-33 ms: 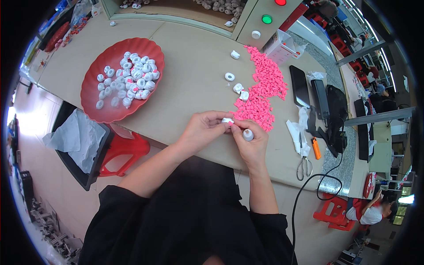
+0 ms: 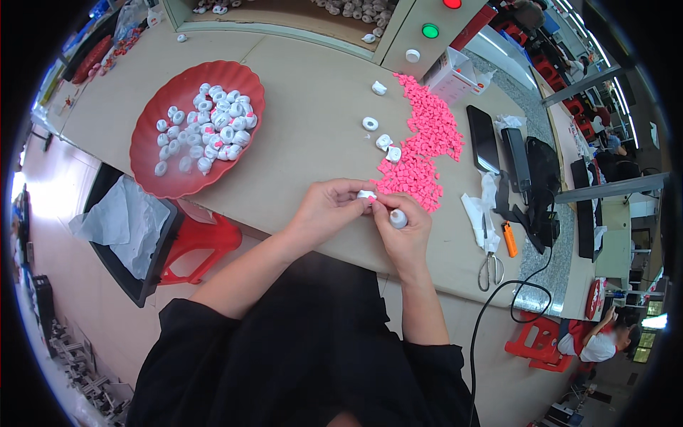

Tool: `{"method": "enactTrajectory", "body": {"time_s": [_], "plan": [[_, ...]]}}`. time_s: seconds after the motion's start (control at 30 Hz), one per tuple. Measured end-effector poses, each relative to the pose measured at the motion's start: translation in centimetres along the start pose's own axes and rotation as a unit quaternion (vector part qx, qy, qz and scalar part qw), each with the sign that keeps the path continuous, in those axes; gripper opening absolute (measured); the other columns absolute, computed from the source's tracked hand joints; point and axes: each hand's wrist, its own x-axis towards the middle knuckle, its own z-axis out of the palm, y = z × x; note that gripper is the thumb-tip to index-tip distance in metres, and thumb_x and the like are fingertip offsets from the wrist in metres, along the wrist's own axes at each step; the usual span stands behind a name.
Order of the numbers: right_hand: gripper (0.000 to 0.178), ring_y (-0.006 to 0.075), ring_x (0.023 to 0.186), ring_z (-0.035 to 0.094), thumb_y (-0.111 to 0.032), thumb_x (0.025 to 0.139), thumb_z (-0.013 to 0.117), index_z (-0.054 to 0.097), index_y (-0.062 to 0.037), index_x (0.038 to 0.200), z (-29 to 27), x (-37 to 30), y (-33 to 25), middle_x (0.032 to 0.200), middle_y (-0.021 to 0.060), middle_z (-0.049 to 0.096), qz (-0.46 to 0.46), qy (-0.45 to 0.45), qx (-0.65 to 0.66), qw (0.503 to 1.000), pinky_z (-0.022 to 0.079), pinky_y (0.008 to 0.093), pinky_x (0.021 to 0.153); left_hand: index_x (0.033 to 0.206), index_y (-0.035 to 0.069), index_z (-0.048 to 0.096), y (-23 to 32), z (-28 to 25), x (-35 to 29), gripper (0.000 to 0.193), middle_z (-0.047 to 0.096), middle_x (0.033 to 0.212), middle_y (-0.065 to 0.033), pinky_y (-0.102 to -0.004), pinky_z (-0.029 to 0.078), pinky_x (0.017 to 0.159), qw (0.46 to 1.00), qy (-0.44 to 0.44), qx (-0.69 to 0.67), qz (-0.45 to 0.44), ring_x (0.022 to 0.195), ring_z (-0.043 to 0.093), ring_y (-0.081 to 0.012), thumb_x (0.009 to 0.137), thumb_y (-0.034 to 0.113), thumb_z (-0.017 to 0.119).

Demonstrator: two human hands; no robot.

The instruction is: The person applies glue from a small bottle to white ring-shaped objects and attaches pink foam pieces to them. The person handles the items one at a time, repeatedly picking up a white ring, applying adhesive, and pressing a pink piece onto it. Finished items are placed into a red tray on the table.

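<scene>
At the upper left, white balls (image 2: 226,117) were gathered in a red bowl (image 2: 146,153), presumably contained by its wall. At the centre, a white piece (image 2: 366,194) was pinched in the left grip (image 2: 329,209), seemingly for steadiness. A bottle (image 2: 398,218) was clasped in the right grip (image 2: 409,240), perhaps for ready use. Right of centre, pink bits (image 2: 428,128) were spread on the tabletop (image 2: 313,121), likely within reach.

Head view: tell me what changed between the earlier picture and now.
Barely anything: what looks like a white bottle in the right hand shifted very slightly left. Nothing was taken up or let go. The left hand, the small white piece, the red bowl and the pink pieces stayed put.
</scene>
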Motion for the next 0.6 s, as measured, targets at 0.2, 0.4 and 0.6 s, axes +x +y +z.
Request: {"method": "enactTrajectory", "body": {"time_s": [0.2,0.4,0.6], "plan": [[0.015,0.0247,0.064,0.058,0.003,0.066,0.064,0.059,-0.0012,0.08,0.37,-0.25,0.8,0.07,0.011,0.059,-0.126,0.028,-0.117,0.985,0.044,0.0316,0.059,0.112,-0.006,0.054,0.65,0.41,0.05,0.027,0.062,0.097,-0.0116,-0.0251,0.049,0.079,0.999,0.015,0.026,-0.036,0.086,0.061,-0.0135,0.085,-0.003,0.05],[0.016,0.0259,0.062,0.056,0.001,0.065,0.065,0.057,-0.0021,0.078,0.6,-0.25,0.81,0.069,0.0106,0.058,-0.151,0.03,-0.148,0.977,0.042,0.0349,0.057,0.11,-0.006,0.055,0.5,0.34,0.06,0.026,0.062,0.096,-0.0113,-0.0246,0.05,0.078,0.998,0.023,0.045,-0.045,0.086,0.061,-0.0129,0.085,-0.004,0.049],[0.014,0.0175,0.065,0.058,0.0,0.073,0.064,0.062,-0.0007,0.086,0.51,0.01,0.37,0.072,0.0078,0.06,-0.086,0.044,-0.083,0.992,0.044,0.0277,0.058,0.112,-0.004,0.053,0.26,0.05,0.25,0.026,0.062,0.094,-0.01,-0.0253,0.05,0.077,0.999,0.01,0.023,-0.021,0.083,0.061,-0.0123,0.087,0.002,0.052]]}}
